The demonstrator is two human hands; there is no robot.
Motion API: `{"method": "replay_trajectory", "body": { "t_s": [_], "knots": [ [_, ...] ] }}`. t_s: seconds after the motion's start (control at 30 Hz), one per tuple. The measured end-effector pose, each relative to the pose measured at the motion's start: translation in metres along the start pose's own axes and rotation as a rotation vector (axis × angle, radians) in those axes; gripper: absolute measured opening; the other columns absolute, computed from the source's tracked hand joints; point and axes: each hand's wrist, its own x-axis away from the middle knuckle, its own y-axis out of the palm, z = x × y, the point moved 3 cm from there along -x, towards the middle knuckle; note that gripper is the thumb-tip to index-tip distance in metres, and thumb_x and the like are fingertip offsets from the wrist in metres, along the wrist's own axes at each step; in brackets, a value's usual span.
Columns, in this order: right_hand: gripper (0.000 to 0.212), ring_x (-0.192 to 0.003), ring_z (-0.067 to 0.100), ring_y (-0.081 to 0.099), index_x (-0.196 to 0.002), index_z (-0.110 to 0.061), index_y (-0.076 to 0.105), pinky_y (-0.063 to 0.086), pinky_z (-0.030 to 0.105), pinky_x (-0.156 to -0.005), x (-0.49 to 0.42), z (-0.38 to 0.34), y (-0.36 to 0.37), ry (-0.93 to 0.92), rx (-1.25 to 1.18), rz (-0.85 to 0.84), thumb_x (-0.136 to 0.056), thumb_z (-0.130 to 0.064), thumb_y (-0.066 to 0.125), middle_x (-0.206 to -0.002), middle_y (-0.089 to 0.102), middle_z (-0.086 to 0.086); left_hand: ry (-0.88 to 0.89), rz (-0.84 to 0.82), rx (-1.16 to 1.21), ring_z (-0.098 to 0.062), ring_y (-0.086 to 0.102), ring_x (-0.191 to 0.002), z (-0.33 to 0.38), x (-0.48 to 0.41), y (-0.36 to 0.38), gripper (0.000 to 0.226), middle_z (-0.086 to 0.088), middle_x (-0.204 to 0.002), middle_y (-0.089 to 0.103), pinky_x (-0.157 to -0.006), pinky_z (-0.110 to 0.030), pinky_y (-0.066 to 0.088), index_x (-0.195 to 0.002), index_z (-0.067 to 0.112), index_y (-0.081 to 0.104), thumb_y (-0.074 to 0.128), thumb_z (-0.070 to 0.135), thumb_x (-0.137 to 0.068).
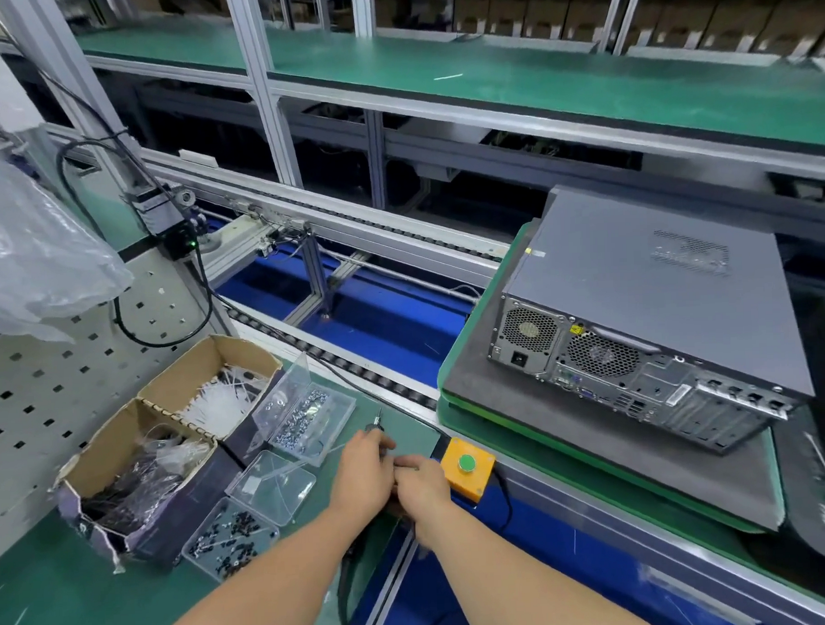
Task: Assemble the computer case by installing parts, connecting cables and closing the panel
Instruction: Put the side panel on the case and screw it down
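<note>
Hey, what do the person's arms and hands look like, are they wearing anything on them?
Nothing worn shows. The left hand and right hand are ungloved, with no watch, ring or wrist strap visible, and both arms run bare, with no sleeve, to the frame's edge.

a yellow button box [467, 469] sits right of a pegboard [29, 386] and plastic bag [34, 250]
</note>
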Motion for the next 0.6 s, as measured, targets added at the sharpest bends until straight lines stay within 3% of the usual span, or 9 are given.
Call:
{"method": "replay_trajectory", "body": {
  "t_s": [0.07, 0.17, 0.27, 0.33, 0.47, 0.6],
  "knots": [
    [0.024, -0.092, 0.024, 0.067, -0.115, -0.021, 0.074, 0.052, 0.027, -0.068, 0.0, -0.005, -0.026, -0.054, 0.109, 0.087, -0.098, -0.016, 0.058, -0.106, 0.073, 0.004, -0.04, -0.047, 0.07, -0.015, 0.066, -0.089, 0.014, 0.0, 0.009, 0.012, -0.001, -0.094, 0.07, -0.075, -0.018, 0.049, -0.101, 0.014, 0.072, 0.065, 0.011, -0.091],
    [0.022, -0.103, 0.028, 0.066, -0.111, -0.021, 0.074, 0.055, 0.035, -0.078, 0.0, -0.007, -0.074, -0.067, 0.236, 0.281, -0.1, -0.018, 0.056, -0.112, 0.07, 0.006, -0.062, -0.133, 0.131, -0.01, 0.065, -0.078, 0.039, -0.001, 0.029, 0.01, 0.001, -0.086, 0.073, -0.061, -0.003, 0.04, -0.097, 0.013, 0.076, 0.068, 0.014, -0.089],
    [0.012, -0.109, 0.031, 0.065, -0.104, -0.017, 0.067, 0.057, 0.042, -0.09, -0.005, 0.0, -0.111, -0.005, 0.203, 0.416, -0.099, -0.018, 0.057, -0.113, 0.068, 0.008, -0.091, -0.221, 0.146, -0.009, 0.067, -0.078, 0.059, -0.004, 0.048, 0.01, 0.002, -0.083, 0.074, -0.065, -0.007, 0.044, -0.093, 0.016, 0.078, 0.07, 0.016, -0.087],
    [0.01, -0.106, 0.032, 0.067, -0.102, -0.016, 0.069, 0.058, 0.046, -0.091, -0.012, 0.004, -0.122, 0.032, 0.152, 0.396, -0.096, -0.017, 0.061, -0.111, 0.069, 0.008, -0.122, -0.249, 0.143, -0.009, 0.068, -0.074, 0.068, -0.007, 0.058, 0.008, 0.004, -0.077, 0.075, -0.068, -0.014, 0.048, -0.086, 0.018, 0.079, 0.072, 0.016, -0.084],
    [0.01, -0.093, 0.034, 0.074, -0.094, -0.012, 0.075, 0.063, 0.048, -0.084, -0.019, 0.002, -0.121, 0.072, 0.134, 0.323, -0.09, -0.02, 0.071, -0.103, 0.073, 0.01, -0.155, -0.297, 0.137, 0.005, 0.059, -0.048, 0.071, -0.02, 0.062, 0.012, 0.012, -0.049, 0.064, -0.049, -0.007, 0.042, -0.064, 0.019, 0.076, 0.074, 0.012, -0.074],
    [0.012, -0.081, 0.035, 0.076, -0.079, -0.012, 0.071, 0.065, 0.045, -0.072, -0.021, -0.006, -0.116, 0.088, 0.18, 0.36, -0.082, -0.022, 0.077, -0.09, 0.072, 0.009, -0.121, -0.452, 0.099, -0.003, 0.062, -0.046, 0.069, -0.041, 0.064, 0.008, -0.002, -0.06, 0.072, -0.044, -0.012, 0.044, -0.064, 0.012, 0.078, 0.073, 0.008, -0.07]
  ]
}}
